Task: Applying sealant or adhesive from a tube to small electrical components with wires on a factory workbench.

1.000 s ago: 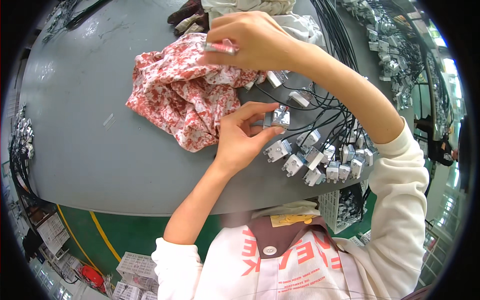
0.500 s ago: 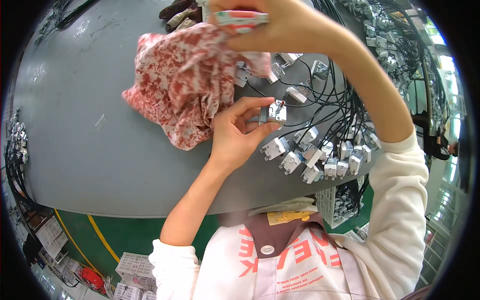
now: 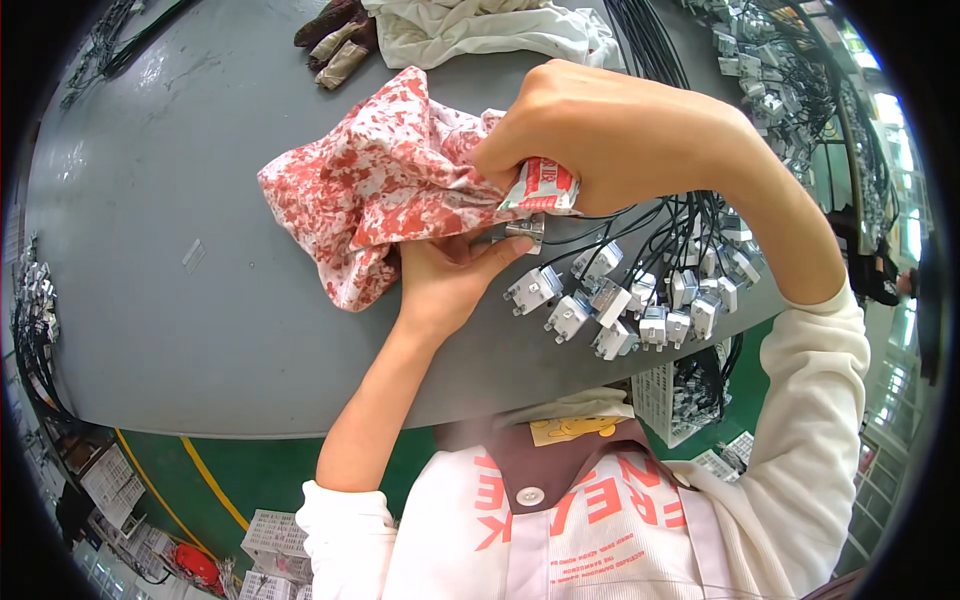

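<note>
i see green floor (image 3: 275, 468) below the grey desk (image 3: 200, 330); lowered toward it since earlier, my right hand (image 3: 580, 130) clutches patterned cloth (image 3: 370, 190) while my left hand (image 3: 445, 285) pinches a connector (image 3: 530, 232).

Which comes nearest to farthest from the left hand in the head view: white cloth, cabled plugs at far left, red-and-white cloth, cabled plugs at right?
From the left hand:
1. Red-and-white cloth: draped against it.
2. Right-hand plugs: just right, on the table.
3. White cloth: table's far side.
4. Far-left plugs: picture's left edge.
</note>
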The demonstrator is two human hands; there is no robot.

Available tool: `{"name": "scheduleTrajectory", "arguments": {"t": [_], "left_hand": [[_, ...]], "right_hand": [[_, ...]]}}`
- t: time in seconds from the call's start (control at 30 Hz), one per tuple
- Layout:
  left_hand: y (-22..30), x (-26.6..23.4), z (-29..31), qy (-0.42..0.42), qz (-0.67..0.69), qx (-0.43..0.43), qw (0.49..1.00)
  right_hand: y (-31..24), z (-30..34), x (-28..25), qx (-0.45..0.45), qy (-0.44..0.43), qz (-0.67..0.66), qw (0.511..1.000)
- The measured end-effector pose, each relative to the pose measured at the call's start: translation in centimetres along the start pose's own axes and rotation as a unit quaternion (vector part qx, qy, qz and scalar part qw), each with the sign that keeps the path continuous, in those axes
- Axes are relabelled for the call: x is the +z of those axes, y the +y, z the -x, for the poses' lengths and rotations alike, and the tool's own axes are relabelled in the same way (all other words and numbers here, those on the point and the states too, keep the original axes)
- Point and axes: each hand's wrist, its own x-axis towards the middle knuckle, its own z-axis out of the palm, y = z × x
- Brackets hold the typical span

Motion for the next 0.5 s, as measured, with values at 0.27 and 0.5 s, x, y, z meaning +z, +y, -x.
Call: {"name": "scheduleTrajectory", "arguments": {"t": [0.27, 0.5], "left_hand": [[-0.5, -0.8, -0.6, -0.009, 0.004, 0.045, 0.999], [0.3, -0.4, -0.3, -0.006, -0.419, 0.128, 0.899]], "right_hand": [[-0.2, -3.5, -4.4, -0.025, -0.07, -0.027, 0.997], [1.1, -6.7, -3.7, 0.001, 0.078, -0.084, 0.993]]}}
